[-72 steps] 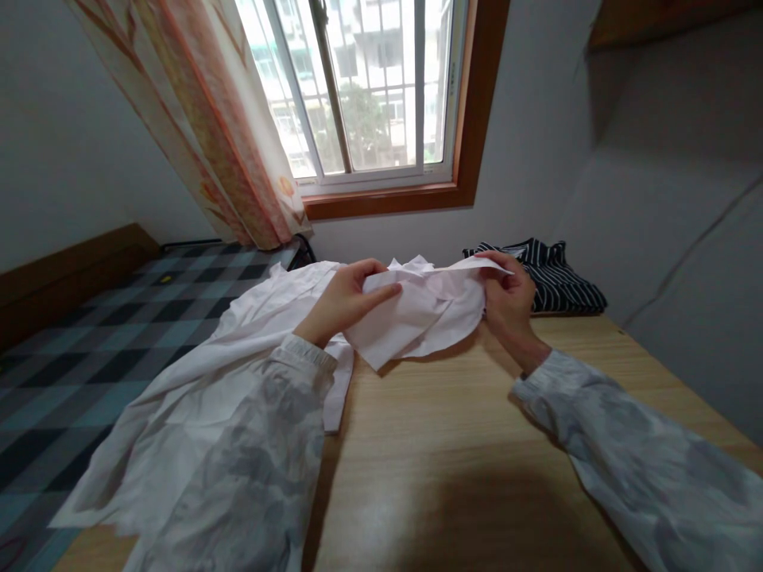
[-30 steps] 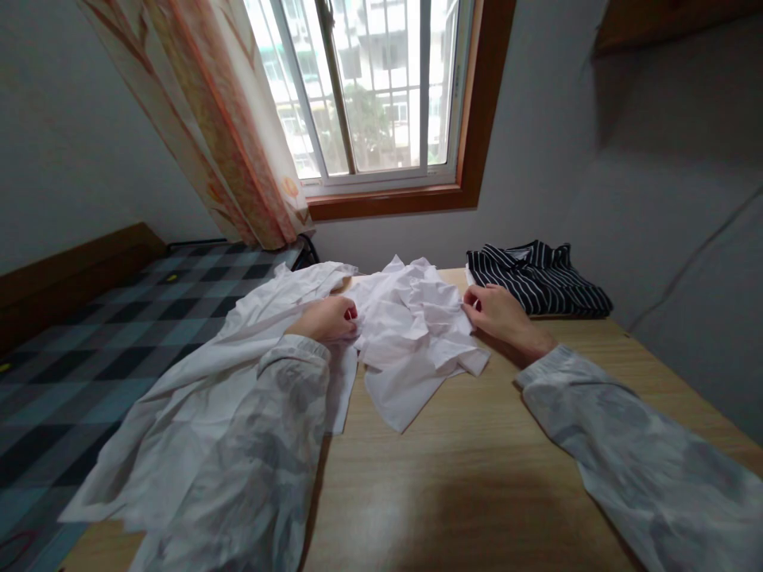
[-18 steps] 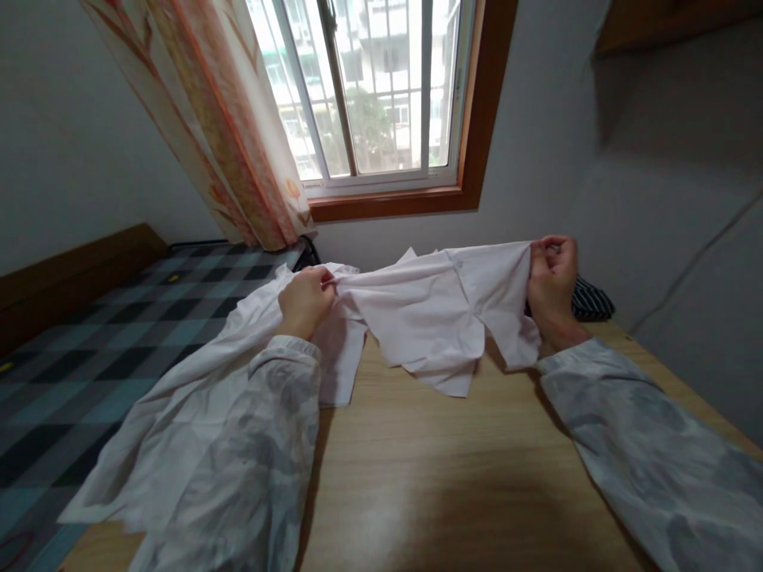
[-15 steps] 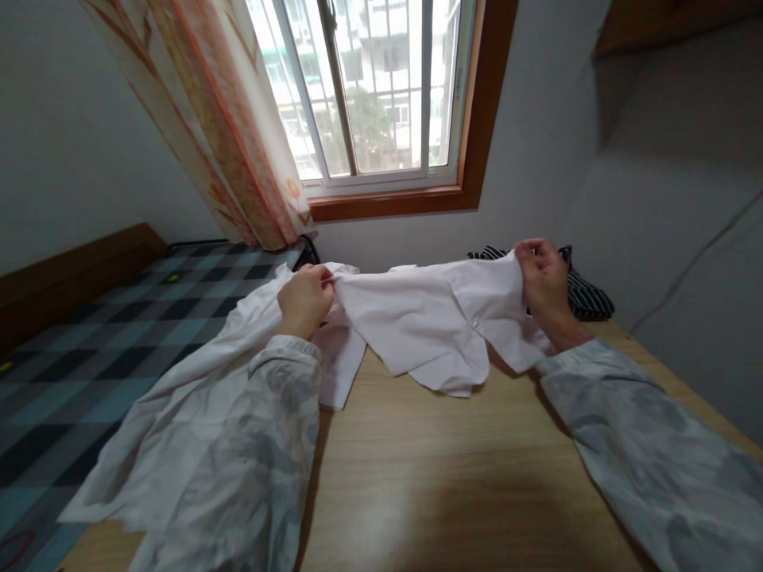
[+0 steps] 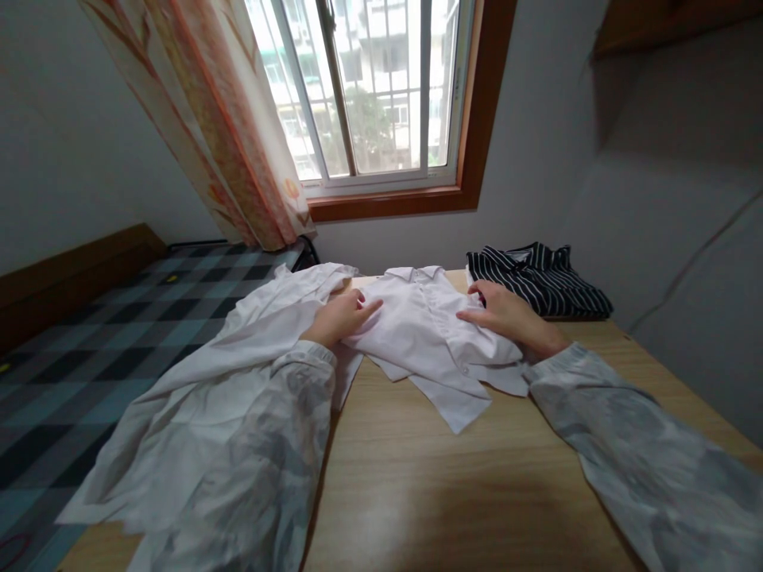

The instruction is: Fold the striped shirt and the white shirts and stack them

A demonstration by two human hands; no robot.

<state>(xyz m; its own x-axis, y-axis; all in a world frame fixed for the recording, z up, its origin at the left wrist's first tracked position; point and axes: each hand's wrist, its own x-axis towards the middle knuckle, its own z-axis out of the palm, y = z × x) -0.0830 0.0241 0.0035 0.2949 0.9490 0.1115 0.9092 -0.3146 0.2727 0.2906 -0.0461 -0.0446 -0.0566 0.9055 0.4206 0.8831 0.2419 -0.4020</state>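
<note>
A wooden table (image 5: 453, 477) carries a small white shirt (image 5: 432, 338), spread collar-away from the person, with a larger white garment (image 5: 196, 397) heaped just outside the left hand (image 5: 341, 316) and a folded striped shirt (image 5: 540, 278) beyond the right hand (image 5: 506, 314). Both hands lie flat and unclenched on the small shirt, gripping nothing. The cloth looks light, soft and limp, best pinched at shoulders or hem.
</note>
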